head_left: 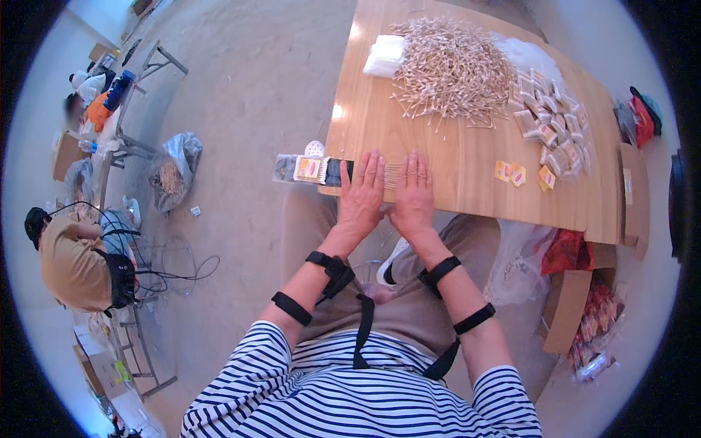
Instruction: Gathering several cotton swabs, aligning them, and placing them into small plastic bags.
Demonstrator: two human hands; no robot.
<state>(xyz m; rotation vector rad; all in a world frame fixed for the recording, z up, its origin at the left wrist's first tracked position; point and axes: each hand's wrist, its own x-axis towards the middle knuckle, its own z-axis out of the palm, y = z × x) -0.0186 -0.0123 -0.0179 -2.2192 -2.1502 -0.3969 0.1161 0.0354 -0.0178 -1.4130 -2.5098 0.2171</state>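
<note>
Both my hands lie at the table's near edge, fingers stretched out and pointing away from me. Between them shows a flat row of cotton swabs [395,176], its two ends covered by my fingers. My left hand [361,188] rests on the left end of the row, beside a dark holder [334,172]. My right hand [412,191] presses on the right end, thumbs nearly meeting. On the holder, past the table's corner, sits a small pack of swabs [311,169] with a yellow and red label. A white dotted piece [315,148] is just behind it.
A big heap of loose swabs [453,69] covers the far table, beside a white stack [385,55]. Filled packs [558,131] pile up at right, near yellow label cards [511,172]. Cardboard boxes [569,310] stand at lower right. A bag [175,171] and a seated person [84,255] are left.
</note>
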